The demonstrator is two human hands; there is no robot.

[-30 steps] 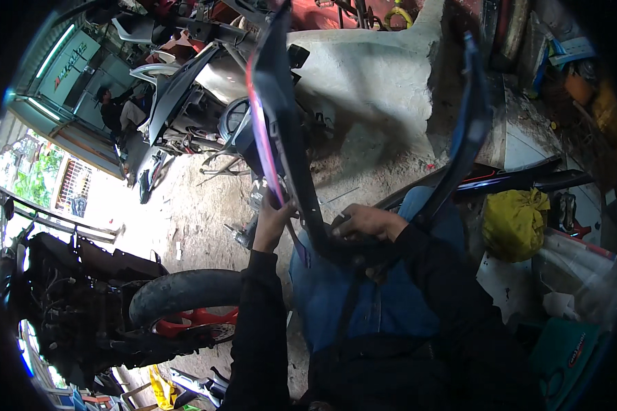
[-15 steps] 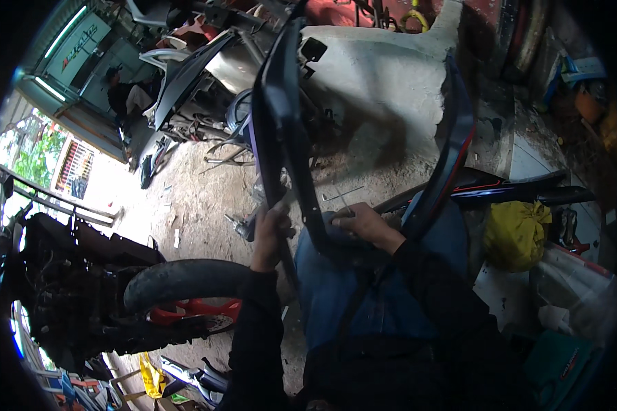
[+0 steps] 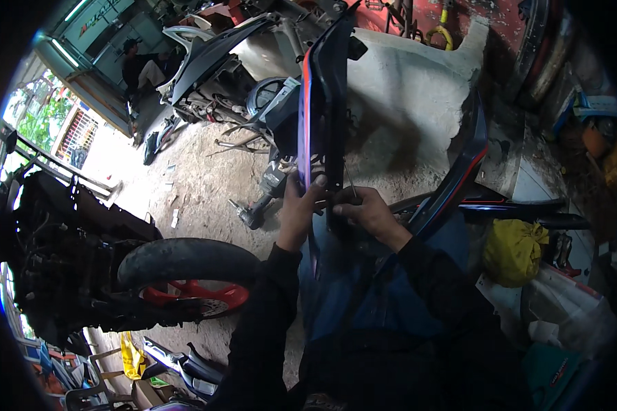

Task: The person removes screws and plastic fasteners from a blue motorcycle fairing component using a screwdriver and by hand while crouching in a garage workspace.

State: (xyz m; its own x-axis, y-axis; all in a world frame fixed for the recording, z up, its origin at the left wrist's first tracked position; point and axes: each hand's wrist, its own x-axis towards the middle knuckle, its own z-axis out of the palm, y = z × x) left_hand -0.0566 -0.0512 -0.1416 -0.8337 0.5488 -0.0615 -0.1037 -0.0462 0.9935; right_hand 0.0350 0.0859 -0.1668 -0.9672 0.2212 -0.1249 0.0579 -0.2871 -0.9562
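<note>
A dark motorcycle fairing panel [image 3: 335,89] with a red and pale stripe stands upright over my lap. It looks joined at its lower end to a second arm [image 3: 452,181] with a red edge, leaning out to the right. My left hand [image 3: 299,211] is closed around the left arm's lower part, thumb on its inner side. Beside it, my right hand [image 3: 367,214] pinches a thin metal rod-like tool [image 3: 350,177] against the panel's inner edge. The tool's tip and exact kind are hidden. A pistol-shaped power tool [image 3: 257,211] lies on the floor left of my knees.
A stripped motorcycle with a black tyre [image 3: 185,262] and red rim is close on my left. More fairing parts [image 3: 507,204] and a yellow plastic bag [image 3: 515,252] lie at right. Ahead stands a pale concrete block [image 3: 408,89]. A person [image 3: 144,68] sits far left.
The panel's left arm has turned, so its striped outer face now shows. My left hand has shifted right, closer to my right hand. The rod now points more upright.
</note>
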